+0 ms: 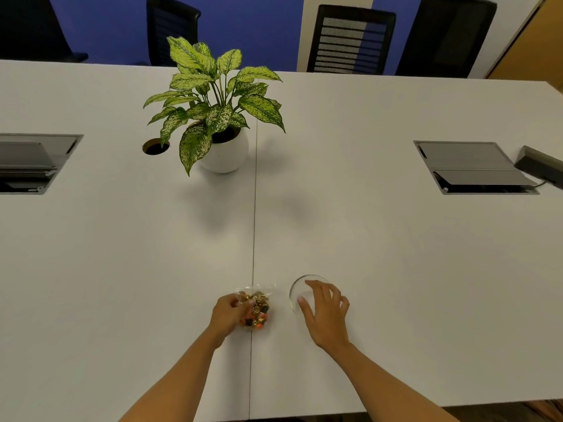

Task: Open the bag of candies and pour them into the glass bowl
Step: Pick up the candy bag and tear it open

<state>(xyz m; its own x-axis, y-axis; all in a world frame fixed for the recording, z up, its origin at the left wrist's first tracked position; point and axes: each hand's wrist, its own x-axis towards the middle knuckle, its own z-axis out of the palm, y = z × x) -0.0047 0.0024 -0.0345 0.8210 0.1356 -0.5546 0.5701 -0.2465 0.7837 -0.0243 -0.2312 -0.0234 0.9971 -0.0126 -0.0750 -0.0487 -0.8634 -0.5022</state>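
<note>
The left hand grips one clear bag of candies, its long axis running toward twelve o'clock, top edge farthest away. At its three o'clock, the right hand rests spread and unclenched over one glass bowl. Both sit on a white table, with one potted plant at twelve o'clock and four black chairs against a blue wall.

Soft, even overhead light fell across the white table, leaving faint, diffuse shadows in front of the potted plant. No harsh glare showed. The wide-angle lens bowed the table's far edge and the chairs. Detail was slightly soft throughout, with mild blur toward the corners.
</note>
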